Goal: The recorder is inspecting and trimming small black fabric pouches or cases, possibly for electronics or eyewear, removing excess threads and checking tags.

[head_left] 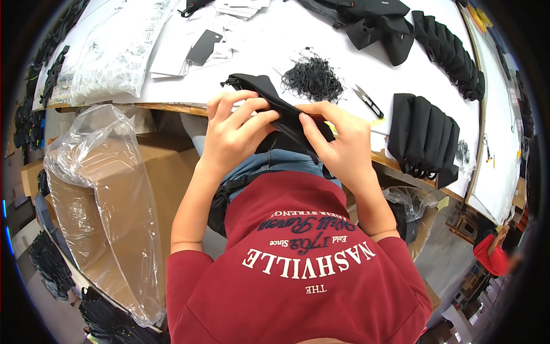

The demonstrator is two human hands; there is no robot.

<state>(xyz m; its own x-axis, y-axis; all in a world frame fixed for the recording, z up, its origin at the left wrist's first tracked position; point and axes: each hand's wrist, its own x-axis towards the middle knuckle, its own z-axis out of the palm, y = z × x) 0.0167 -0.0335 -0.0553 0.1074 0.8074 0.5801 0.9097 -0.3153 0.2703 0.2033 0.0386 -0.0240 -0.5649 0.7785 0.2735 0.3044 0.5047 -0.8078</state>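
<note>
Both hands hold a black fabric pouch (268,90) over the near edge of the table, just above my lap. My left hand (236,127) pinches its left side, with the fingers curled over the cloth. My right hand (342,136) grips the other side between thumb and forefinger. A small cord end sticks out at the pouch's upper left. Beyond my right hand lies a tangled heap of thin black cords (313,79). To the right of that heap rests a pair of thread snips (369,102) with black handles.
Stacked black pouches (423,135) sit at the table's right edge, with another row (450,54) behind. Black bags (372,26) lie at the back. Paper tags (172,54) and a clear bag of white items (120,51) are left. A plastic-covered cardboard box (109,206) stands below.
</note>
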